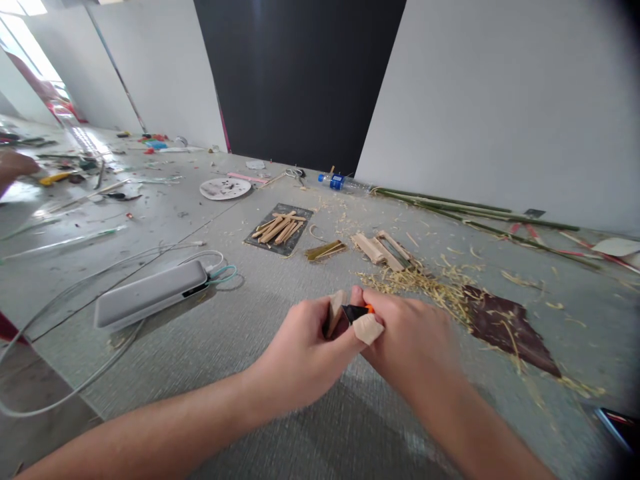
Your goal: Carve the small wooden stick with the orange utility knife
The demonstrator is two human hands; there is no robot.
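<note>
My left hand (310, 347) is closed around a short strip of bamboo (333, 324), mostly hidden by the fingers. Beige tape (369, 329) wraps the left thumb tip. My right hand (407, 330) grips a craft knife (356, 312) with a black blade and a bit of orange handle showing. The two hands touch, and the blade lies between them near the strip. Beyond them rest bamboo slips (383, 251), a pair of darker pieces (326, 250) and a heap of curly shavings (425, 283).
Wooden sticks (280, 228) lie on a dark sheet (290, 251). A white power bank (150, 293) with cables is at left. Behind are a paper plate (225, 189), a plastic bottle (345, 183) and green bamboo poles (450, 203). Brown sandpaper (510, 327) lies right. Another person's hand (17, 165) shows far left.
</note>
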